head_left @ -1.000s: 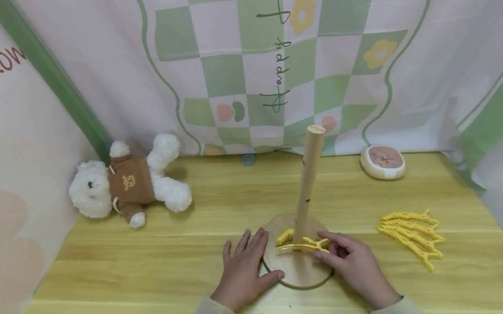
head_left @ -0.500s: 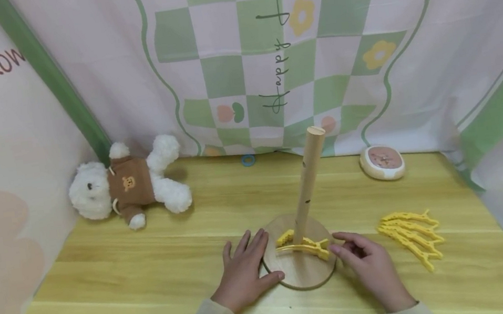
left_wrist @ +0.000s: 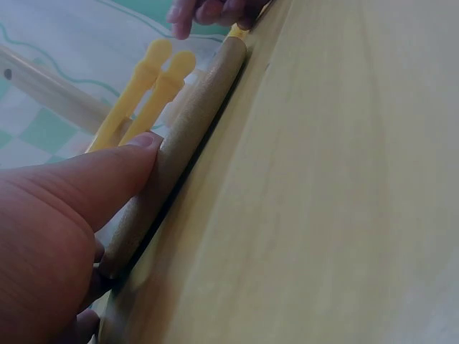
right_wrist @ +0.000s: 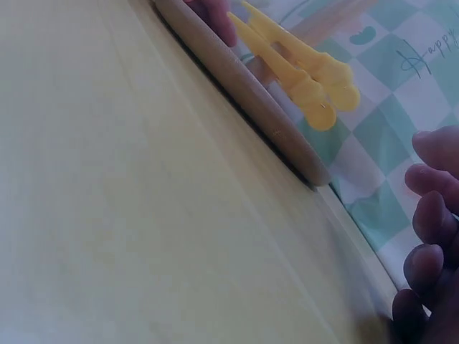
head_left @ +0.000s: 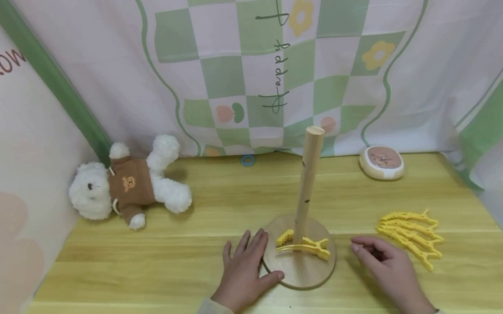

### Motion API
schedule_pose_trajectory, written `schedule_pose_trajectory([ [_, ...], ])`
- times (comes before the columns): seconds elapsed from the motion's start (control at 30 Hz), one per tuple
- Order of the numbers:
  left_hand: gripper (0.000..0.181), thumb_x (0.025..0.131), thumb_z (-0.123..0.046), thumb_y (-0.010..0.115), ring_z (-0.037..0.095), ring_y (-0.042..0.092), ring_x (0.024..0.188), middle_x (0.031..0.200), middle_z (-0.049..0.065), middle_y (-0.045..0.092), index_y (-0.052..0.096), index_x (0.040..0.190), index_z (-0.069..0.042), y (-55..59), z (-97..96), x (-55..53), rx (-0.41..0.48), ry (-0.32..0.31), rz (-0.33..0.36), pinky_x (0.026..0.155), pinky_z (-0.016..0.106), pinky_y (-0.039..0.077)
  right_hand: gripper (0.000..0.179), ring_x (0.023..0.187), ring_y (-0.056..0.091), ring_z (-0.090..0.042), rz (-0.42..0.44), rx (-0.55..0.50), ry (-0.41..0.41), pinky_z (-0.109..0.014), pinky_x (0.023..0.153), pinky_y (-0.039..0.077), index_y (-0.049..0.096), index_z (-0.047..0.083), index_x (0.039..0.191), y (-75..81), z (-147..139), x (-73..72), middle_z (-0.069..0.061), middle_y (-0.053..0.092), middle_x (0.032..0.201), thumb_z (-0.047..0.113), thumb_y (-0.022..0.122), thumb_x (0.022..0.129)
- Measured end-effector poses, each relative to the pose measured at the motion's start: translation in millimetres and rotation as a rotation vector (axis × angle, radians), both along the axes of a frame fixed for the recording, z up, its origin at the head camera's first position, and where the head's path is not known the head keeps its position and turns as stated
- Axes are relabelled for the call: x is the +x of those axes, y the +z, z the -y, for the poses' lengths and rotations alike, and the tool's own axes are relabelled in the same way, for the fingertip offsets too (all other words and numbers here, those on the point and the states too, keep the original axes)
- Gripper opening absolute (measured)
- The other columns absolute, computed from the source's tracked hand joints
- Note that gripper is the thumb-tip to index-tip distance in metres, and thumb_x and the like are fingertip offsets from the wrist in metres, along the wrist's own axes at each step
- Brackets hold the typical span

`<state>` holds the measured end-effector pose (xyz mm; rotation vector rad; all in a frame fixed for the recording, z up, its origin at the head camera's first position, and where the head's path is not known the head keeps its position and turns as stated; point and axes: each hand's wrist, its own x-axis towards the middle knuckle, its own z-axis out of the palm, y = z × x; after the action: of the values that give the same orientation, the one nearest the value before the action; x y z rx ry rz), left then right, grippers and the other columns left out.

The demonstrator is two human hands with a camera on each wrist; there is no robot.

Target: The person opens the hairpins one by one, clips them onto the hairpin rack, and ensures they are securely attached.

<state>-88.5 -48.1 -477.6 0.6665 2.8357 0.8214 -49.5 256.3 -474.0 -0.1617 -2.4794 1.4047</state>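
A round wooden base (head_left: pixel 302 277) carries an upright wooden post (head_left: pixel 309 181) with dark holes along it. Two yellow branch-shaped pieces (head_left: pixel 313 247) extend along either side of the post's foot. My left hand (head_left: pixel 245 272) rests spread at the base's left edge, its thumb (left_wrist: pixel 115 172) on the rim in the left wrist view. To the right of the base, my right hand (head_left: pixel 387 269) hovers with loosely bent fingers (right_wrist: pixel 429 215) and nothing between them. Close by its far side lies a fan of several more yellow branch pieces (head_left: pixel 410 237).
A white plush dog (head_left: pixel 133 183) in a brown top lies at the back left. Near the curtain (head_left: pixel 222 76) are a small blue ring (head_left: pixel 248 160) and a pink-faced clock-like device (head_left: pixel 382 162). Fabric walls bound the wooden table (head_left: pixel 130 289).
My right hand has let go of the yellow piece beside the post and moved right, toward the pile of yellow pieces. The left hand stays in place on the base.
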Motion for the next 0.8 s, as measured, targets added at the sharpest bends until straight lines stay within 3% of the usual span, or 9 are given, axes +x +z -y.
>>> schedule_pose_trajectory([
  [0.23, 0.089, 0.089, -0.059, 0.066, 0.035, 0.021, 0.151, 0.163, 0.005, 0.03, 0.033, 0.158, -0.012, 0.9, 0.3, 0.6, 0.014, -0.006, -0.002, 0.115, 0.069, 0.003, 0.013, 0.072, 0.06, -0.004, -0.019, 0.008, -0.054, -0.015, 0.063, 0.048, 0.076, 0.005, 0.104, 0.5, -9, 9.2, 0.005, 0.071, 0.084, 0.009, 0.073, 0.092],
  [0.37, 0.089, 0.09, -0.06, 0.065, 0.033, 0.02, 0.151, 0.163, 0.004, 0.029, 0.032, 0.158, -0.013, -0.3, 0.3, 0.3, 0.01, -0.006, 0.008, 0.115, 0.068, 0.003, 0.01, 0.072, 0.06, -0.001, -0.046, -0.014, -0.155, -0.012, 0.064, 0.047, 0.076, 0.003, 0.099, 1.2, -14, 14.9, 0.012, 0.071, 0.083, 0.006, 0.075, 0.09],
  [0.6, 0.09, 0.089, -0.06, 0.065, 0.033, 0.019, 0.152, 0.163, 0.003, 0.029, 0.032, 0.158, -0.013, -0.6, 0.5, 0.2, 0.004, 0.002, 0.003, 0.116, 0.068, 0.002, 0.004, 0.074, 0.057, -0.001, -0.166, -0.058, -0.323, -0.009, 0.071, 0.042, 0.076, -0.001, 0.086, 4.7, -21, 19.1, 0.018, 0.067, 0.074, 0.001, 0.074, 0.089],
  [0.8, 0.09, 0.089, -0.06, 0.065, 0.033, 0.019, 0.152, 0.163, 0.003, 0.029, 0.032, 0.158, -0.013, -1.2, 0.9, -0.1, 0.005, -0.001, 0.003, 0.116, 0.068, 0.002, 0.007, 0.073, 0.059, 0.002, -0.168, -0.091, -0.356, -0.007, 0.07, 0.043, 0.075, -0.003, 0.086, 5.8, -22, 19.1, 0.022, 0.068, 0.075, 0.003, 0.073, 0.09],
])
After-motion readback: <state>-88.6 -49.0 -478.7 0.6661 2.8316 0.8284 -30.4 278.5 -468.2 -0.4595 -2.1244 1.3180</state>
